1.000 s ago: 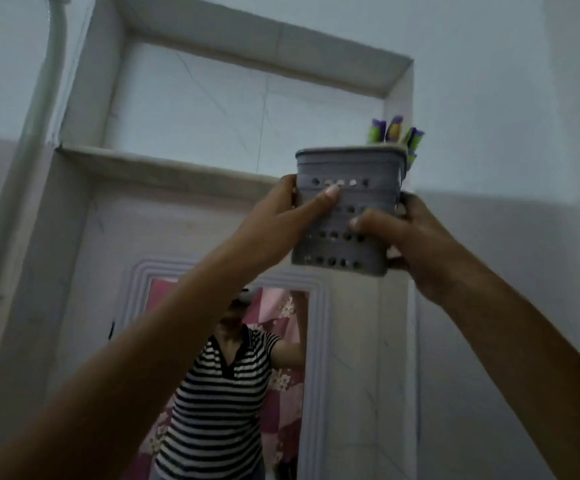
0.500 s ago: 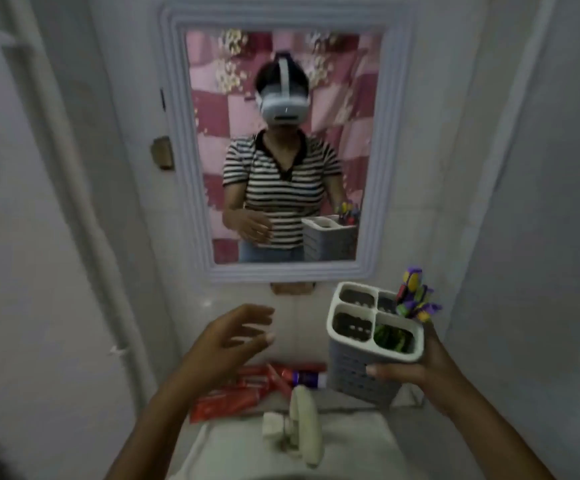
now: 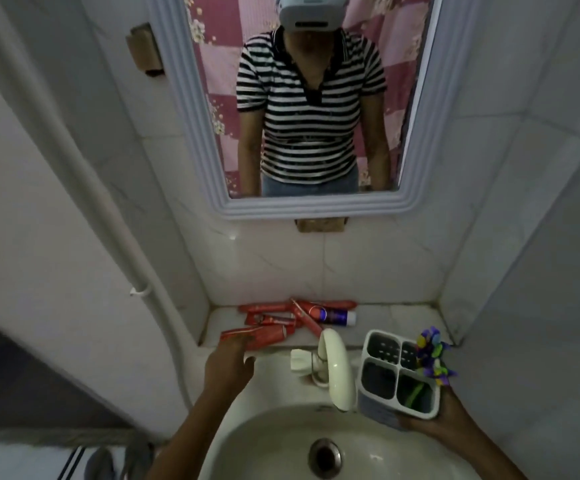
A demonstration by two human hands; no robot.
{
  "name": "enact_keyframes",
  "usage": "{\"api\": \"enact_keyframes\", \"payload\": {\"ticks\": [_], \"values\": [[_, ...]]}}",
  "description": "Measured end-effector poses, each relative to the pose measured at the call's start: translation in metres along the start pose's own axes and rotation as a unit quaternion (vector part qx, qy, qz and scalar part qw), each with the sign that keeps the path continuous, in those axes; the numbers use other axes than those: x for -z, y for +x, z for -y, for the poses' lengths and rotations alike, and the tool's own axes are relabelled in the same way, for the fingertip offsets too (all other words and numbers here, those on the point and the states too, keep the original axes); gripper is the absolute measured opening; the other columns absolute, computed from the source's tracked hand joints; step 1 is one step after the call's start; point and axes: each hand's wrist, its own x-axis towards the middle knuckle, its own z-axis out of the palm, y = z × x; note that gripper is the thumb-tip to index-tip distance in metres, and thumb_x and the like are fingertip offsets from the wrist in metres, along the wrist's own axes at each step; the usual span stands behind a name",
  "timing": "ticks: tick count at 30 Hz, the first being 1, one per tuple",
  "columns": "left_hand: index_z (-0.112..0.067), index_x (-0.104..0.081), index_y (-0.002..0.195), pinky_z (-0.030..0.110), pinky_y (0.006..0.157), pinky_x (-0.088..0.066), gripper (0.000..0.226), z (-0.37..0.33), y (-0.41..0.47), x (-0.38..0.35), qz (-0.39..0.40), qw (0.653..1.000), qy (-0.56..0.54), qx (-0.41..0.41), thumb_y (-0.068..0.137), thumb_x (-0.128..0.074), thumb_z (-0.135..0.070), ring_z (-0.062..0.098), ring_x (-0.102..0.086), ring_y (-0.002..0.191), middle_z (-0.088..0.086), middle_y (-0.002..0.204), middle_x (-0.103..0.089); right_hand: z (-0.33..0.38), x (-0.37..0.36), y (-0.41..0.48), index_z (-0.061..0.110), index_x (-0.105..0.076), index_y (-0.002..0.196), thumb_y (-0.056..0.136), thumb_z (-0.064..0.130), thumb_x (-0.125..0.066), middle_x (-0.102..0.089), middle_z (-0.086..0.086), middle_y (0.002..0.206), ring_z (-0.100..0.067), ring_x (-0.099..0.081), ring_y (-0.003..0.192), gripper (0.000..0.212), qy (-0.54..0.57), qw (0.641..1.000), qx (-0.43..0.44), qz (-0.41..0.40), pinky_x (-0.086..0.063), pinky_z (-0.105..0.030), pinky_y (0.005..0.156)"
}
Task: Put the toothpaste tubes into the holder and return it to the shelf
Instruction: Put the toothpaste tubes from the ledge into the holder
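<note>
Several red toothpaste tubes (image 3: 274, 320) lie in a loose pile on the marble ledge (image 3: 392, 317) behind the sink; one has a blue and white end (image 3: 337, 317). My left hand (image 3: 229, 365) reaches to the nearest tube (image 3: 264, 336), fingertips touching its left end, fingers apart. My right hand (image 3: 444, 420) grips a grey four-compartment holder (image 3: 399, 375) from below, over the sink's right side. Colourful toothbrush heads (image 3: 432, 355) stick out of its far right compartment; a green handle shows in the near right one.
A white tap (image 3: 333, 365) arches over the sink basin (image 3: 281, 441) between my hands. A framed mirror (image 3: 316, 206) hangs above the ledge and reflects a person in a striped shirt. A white pipe (image 3: 108, 209) runs down the left wall. Tiled walls close in on both sides.
The holder has come down from the high shelf to sink level in my right hand. My left hand let go of it and moved down to the tubes. The view tilted downward.
</note>
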Motion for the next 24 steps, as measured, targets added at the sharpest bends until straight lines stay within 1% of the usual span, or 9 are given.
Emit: {"api": "enact_keyframes", "payload": {"ticks": [4, 8, 10, 12, 13, 15, 19, 21, 24], "values": [[-0.011, -0.066, 0.100, 0.039, 0.059, -0.054, 0.028, 0.001, 0.034, -0.004, 0.019, 0.987, 0.144, -0.065, 0.073, -0.072, -0.014, 0.031, -0.067, 0.073, 0.010, 0.088, -0.073, 0.001, 0.007, 0.013, 0.030, -0.055, 0.090, 0.037, 0.053, -0.079, -0.065, 0.007, 0.088, 0.026, -0.058, 0.078, 0.062, -0.039, 0.999, -0.018, 0.008, -0.047, 0.005, 0.070], [-0.008, -0.064, 0.114, 0.037, 0.060, -0.054, 0.055, 0.015, 0.056, -0.020, 0.046, 0.967, 0.229, -0.101, 0.065, -0.079, -0.030, 0.032, -0.066, 0.066, 0.013, 0.080, -0.072, -0.008, 0.008, 0.021, 0.039, -0.052, 0.093, 0.040, 0.052, -0.083, -0.067, 0.009, 0.085, 0.026, -0.058, 0.081, 0.063, -0.028, 0.999, -0.013, 0.008, -0.048, 0.003, 0.071], [-0.007, -0.068, 0.102, 0.032, 0.051, -0.052, 0.048, 0.015, 0.059, -0.021, 0.040, 0.961, 0.241, -0.129, 0.062, -0.083, -0.028, 0.028, -0.063, 0.050, 0.010, 0.065, -0.069, -0.016, 0.006, 0.024, 0.029, -0.056, 0.105, 0.044, 0.038, -0.093, -0.073, 0.005, 0.088, 0.018, -0.064, 0.087, 0.073, -0.006, 1.000, -0.016, 0.004, -0.052, -0.004, 0.072], [-0.016, -0.071, 0.080, 0.027, 0.045, -0.051, 0.027, 0.008, 0.058, -0.013, 0.022, 0.957, 0.239, -0.166, 0.058, -0.087, -0.020, 0.020, -0.061, 0.041, 0.004, 0.053, -0.067, -0.030, 0.005, 0.028, 0.010, -0.052, 0.123, 0.037, 0.033, -0.099, -0.074, 0.004, 0.108, -0.002, -0.067, 0.103, 0.101, 0.005, 1.000, -0.014, -0.014, -0.056, -0.014, 0.079], [-0.020, -0.072, 0.075, 0.027, 0.047, -0.053, 0.021, 0.004, 0.056, -0.005, 0.013, 0.959, 0.221, -0.176, 0.061, -0.087, -0.018, 0.019, -0.063, 0.043, 0.003, 0.055, -0.069, -0.035, 0.005, 0.029, 0.007, -0.049, 0.128, 0.035, 0.035, -0.099, -0.071, 0.001, 0.115, -0.011, -0.065, 0.111, 0.109, 0.008, 1.000, -0.008, -0.026, -0.056, -0.017, 0.083], [-0.022, -0.074, 0.081, 0.030, 0.051, -0.056, 0.009, -0.002, 0.054, 0.011, -0.022, 0.970, 0.158, -0.181, 0.074, -0.074, -0.016, 0.023, -0.069, 0.053, 0.004, 0.066, -0.075, -0.033, 0.006, 0.029, 0.008, -0.046, 0.131, 0.037, 0.035, -0.100, -0.064, -0.003, 0.125, -0.015, -0.061, 0.117, 0.112, 0.032, 0.999, 0.004, -0.020, -0.055, -0.020, 0.091], [-0.026, -0.067, 0.098, 0.033, 0.059, -0.057, 0.031, -0.042, 0.052, 0.067, -0.077, 0.981, 0.008, -0.180, 0.086, -0.040, -0.036, 0.025, -0.071, 0.073, 0.000, 0.085, -0.076, -0.018, 0.004, 0.029, 0.012, -0.045, 0.127, 0.038, 0.040, -0.096, -0.062, 0.002, 0.121, 0.001, -0.063, 0.109, 0.106, 0.079, 0.997, 0.020, -0.014, -0.051, -0.006, 0.082], [-0.027, -0.066, 0.102, 0.030, 0.061, -0.054, 0.035, -0.079, 0.050, 0.101, -0.083, 0.966, 0.016, -0.243, 0.085, -0.038, -0.038, 0.023, -0.071, 0.076, -0.002, 0.089, -0.076, -0.012, 0.003, 0.029, 0.017, -0.043, 0.126, 0.037, 0.046, -0.093, -0.059, 0.009, 0.117, 0.006, -0.061, 0.104, 0.106, 0.084, 0.996, 0.041, -0.008, -0.047, 0.001, 0.077], [-0.032, -0.066, 0.112, 0.027, 0.068, -0.049, 0.032, -0.139, 0.050, 0.135, -0.013, 0.939, 0.095, -0.329, 0.091, -0.043, -0.037, 0.019, -0.071, 0.091, -0.007, 0.103, -0.075, -0.016, 0.004, 0.032, 0.004, -0.028, 0.140, 0.036, 0.048, -0.094, -0.053, 0.002, 0.129, 0.017, -0.054, 0.109, 0.131, 0.095, 0.994, 0.057, -0.023, -0.046, 0.001, 0.082]]}}
